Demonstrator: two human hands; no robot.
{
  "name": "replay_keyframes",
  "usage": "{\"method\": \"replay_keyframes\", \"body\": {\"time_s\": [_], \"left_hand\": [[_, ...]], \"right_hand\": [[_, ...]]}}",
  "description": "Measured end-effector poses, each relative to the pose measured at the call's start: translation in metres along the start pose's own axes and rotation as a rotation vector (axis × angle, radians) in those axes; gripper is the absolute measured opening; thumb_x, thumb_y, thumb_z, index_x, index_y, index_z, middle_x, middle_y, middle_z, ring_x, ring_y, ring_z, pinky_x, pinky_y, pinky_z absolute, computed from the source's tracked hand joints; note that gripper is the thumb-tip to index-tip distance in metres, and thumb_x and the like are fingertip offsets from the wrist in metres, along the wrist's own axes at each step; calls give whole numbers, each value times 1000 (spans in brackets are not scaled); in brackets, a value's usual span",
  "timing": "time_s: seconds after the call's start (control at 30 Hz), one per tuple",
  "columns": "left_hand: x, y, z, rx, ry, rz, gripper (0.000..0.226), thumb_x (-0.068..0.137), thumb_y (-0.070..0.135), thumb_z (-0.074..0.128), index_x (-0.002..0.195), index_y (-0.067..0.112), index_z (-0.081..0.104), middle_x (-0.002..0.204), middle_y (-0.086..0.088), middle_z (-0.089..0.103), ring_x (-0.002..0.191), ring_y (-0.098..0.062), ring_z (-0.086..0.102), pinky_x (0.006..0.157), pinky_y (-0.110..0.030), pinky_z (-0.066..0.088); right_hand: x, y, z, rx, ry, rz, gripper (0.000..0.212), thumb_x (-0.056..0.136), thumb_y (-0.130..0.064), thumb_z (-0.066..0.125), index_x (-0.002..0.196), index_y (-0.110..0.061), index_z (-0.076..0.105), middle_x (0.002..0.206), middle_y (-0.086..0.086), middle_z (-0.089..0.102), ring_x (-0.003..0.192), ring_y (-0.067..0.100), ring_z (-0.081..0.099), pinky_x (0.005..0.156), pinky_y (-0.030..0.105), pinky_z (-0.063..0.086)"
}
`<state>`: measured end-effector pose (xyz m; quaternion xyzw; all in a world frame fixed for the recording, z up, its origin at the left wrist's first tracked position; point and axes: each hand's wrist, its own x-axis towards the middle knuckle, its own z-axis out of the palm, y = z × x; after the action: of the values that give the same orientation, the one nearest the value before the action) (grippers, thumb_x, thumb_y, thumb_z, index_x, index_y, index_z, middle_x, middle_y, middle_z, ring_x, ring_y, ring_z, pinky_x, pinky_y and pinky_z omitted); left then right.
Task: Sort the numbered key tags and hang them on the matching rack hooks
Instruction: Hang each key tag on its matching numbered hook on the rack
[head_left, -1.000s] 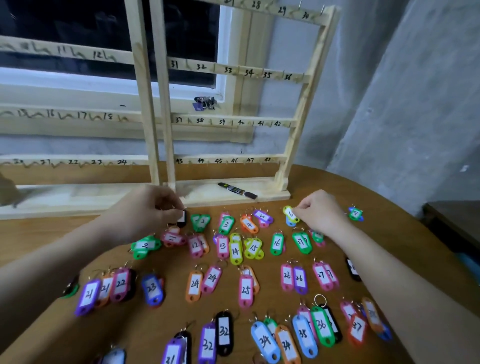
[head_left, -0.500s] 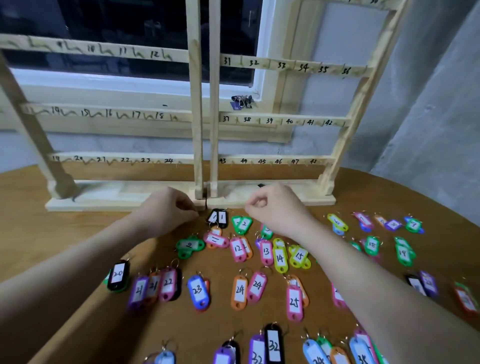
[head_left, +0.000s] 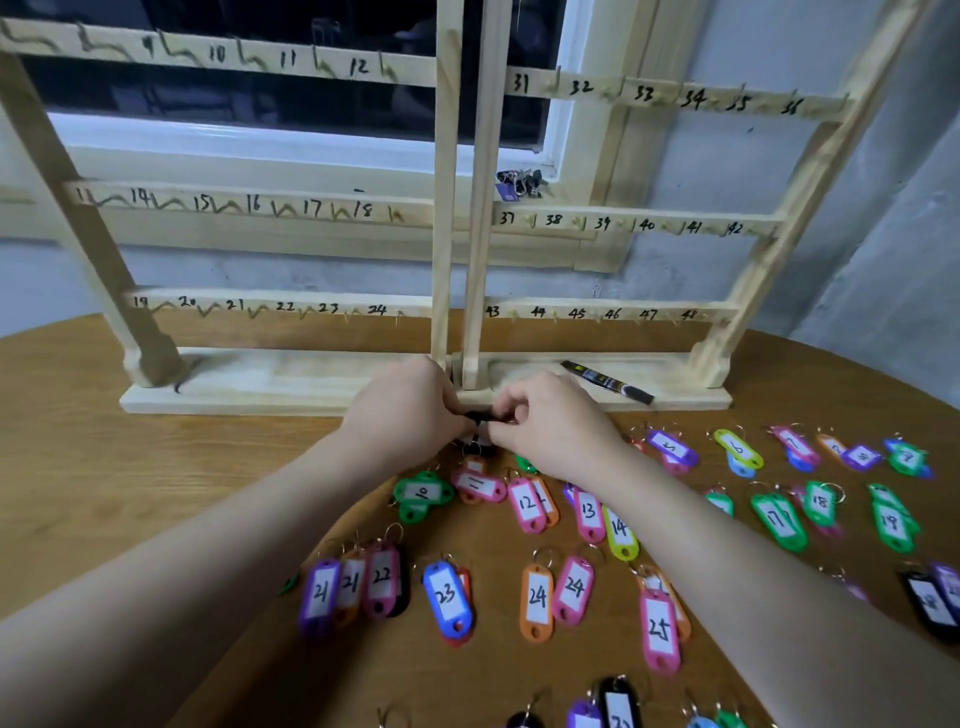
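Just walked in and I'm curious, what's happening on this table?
A person is sorting numbered key tags. Both hands, left and right, meet over a black tag in front of the wooden rack. Many coloured tags, such as the blue 23 tag, lie in rows on the table. No tag hangs on the visible hooks.

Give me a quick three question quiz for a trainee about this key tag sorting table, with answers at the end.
1. True or false: tags already hang on the rack hooks numbered 13 to 18.
2. What do the left hand and right hand pinch together? A) black tag B) marker C) green tag 10
3. What colour is the single tag 23?

Key: 1 false; 2 A; 3 blue.
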<state>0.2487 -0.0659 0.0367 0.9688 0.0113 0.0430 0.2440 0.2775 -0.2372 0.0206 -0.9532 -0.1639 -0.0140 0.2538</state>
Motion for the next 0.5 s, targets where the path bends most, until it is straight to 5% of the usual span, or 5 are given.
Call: {"method": "replay_keyframes", "body": {"time_s": [0.2,0.5], "left_hand": [[2,3,-1,-13,-53,18,11,78,28,83,84,18,82,74,0,71,72,-18,65,62,-30,50],[6,2,-12,-17,-174,-29,8,75,20,86,78,21,78,78,0,72,73,-17,66,60,-25,46]], "right_hand": [[3,-3,-2,39,-61,26,12,81,-34,80,86,-29,70,75,-5,50,60,13,47,53,28,33],[-4,-13,-10,140,-87,-3,7,88,-27,75,88,-25,69,93,-9,62,78,9,57,58,20,38]]}}
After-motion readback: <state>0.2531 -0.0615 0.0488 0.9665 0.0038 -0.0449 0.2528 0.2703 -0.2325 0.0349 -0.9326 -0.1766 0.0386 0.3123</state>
